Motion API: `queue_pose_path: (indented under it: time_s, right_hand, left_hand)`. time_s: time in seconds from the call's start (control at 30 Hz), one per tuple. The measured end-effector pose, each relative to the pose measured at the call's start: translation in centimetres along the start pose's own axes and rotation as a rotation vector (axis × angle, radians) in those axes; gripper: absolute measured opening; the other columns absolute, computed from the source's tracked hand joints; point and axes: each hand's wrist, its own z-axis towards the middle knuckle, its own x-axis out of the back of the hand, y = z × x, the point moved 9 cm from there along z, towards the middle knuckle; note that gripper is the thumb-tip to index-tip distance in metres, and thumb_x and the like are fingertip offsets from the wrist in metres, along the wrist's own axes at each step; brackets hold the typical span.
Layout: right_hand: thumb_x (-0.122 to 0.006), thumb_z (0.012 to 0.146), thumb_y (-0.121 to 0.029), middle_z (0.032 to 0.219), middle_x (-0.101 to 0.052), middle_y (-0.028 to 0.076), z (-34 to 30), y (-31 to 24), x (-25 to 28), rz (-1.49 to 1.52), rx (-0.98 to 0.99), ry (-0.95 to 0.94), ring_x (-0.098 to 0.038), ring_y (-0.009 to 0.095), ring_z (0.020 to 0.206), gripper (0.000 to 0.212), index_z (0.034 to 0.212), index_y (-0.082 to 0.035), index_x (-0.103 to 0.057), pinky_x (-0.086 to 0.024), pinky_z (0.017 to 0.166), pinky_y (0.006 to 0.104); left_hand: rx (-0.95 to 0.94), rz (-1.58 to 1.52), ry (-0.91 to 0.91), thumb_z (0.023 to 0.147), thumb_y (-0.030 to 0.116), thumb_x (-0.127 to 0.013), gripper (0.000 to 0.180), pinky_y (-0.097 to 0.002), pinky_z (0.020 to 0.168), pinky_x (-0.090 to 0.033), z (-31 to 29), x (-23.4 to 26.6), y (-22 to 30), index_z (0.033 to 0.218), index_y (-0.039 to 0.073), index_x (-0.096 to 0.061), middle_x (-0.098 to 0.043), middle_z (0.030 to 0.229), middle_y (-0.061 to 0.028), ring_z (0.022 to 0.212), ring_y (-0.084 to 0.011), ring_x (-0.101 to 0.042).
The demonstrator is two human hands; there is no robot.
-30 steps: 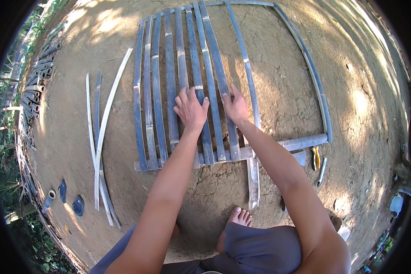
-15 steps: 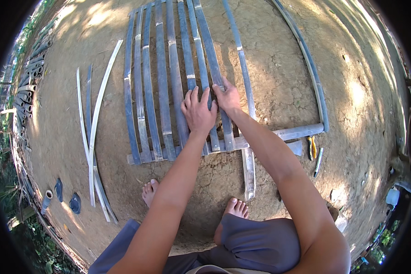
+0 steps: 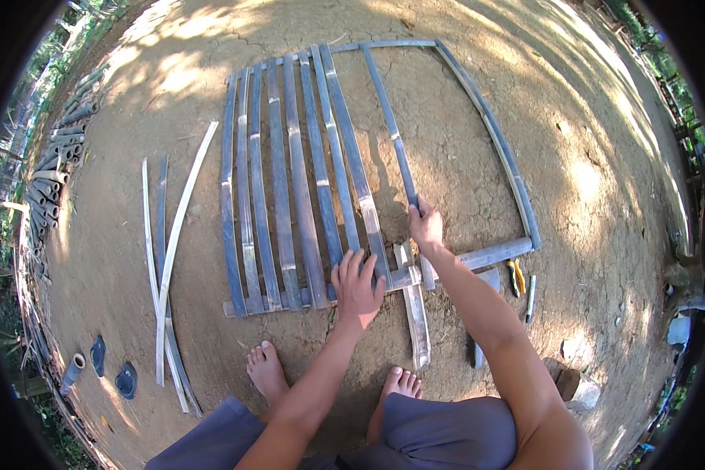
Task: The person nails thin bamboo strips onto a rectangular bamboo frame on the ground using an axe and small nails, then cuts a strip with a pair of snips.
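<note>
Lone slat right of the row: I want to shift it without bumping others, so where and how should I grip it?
Probably the near half of the lone slat, where the right hand holds it, from the right. It looks long, flat and narrow, so pinch across its edges; a wide gap lies toward the frame's right side, while the row of slats is left of it.

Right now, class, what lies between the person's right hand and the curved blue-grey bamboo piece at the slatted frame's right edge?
The head view shows a stretch of bare brown earth between the right hand and the curved bamboo piece.
</note>
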Motion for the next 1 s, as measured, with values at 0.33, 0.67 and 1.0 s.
queue_pose_path:
  time_s: [0.33, 0.67, 1.0]
  right_hand:
    - [-0.066, 0.100, -0.027, 0.107, -0.076, 0.025, -2.9, -3.6, -2.3, 0.125, 0.024, -0.049, -0.076, 0.033, 0.100, 0.046, 0.141, -0.007, -0.066, -0.057, 0.089, 0.0393]
    - [-0.063, 0.101, -0.028, 0.103, -0.077, 0.020, -1.6, -2.8, -4.3, 0.222, -0.038, -0.125, -0.075, 0.026, 0.096, 0.049, 0.143, -0.003, -0.064, -0.057, 0.088, 0.0376]
    - [-0.065, 0.104, -0.020, 0.078, -0.067, 0.001, -2.7, -3.4, -5.4, 0.524, -0.228, -0.245, -0.060, 0.009, 0.063, 0.054, 0.155, -0.006, -0.054, -0.050, 0.057, 0.0257]
  left_hand:
    - [0.052, -0.022, -0.088, 0.091, 0.023, -0.073, 0.050, -0.0602, 0.123, -0.025, -3.2, -0.7, 0.5, 0.138, 0.009, -0.064, -0.054, 0.149, -0.0164, 0.149, -0.0378, -0.039]
    - [0.025, 0.020, -0.084, 0.087, 0.026, -0.078, 0.053, -0.0674, 0.122, -0.021, -2.2, -1.7, 1.1, 0.136, 0.011, -0.065, -0.054, 0.150, -0.0140, 0.150, -0.0364, -0.037]
    - [0.009, 0.000, -0.201, 0.077, 0.032, -0.090, 0.065, -0.0692, 0.125, -0.015, -2.2, -2.8, 2.1, 0.136, 0.017, -0.067, -0.050, 0.153, -0.0112, 0.153, -0.0347, -0.034]
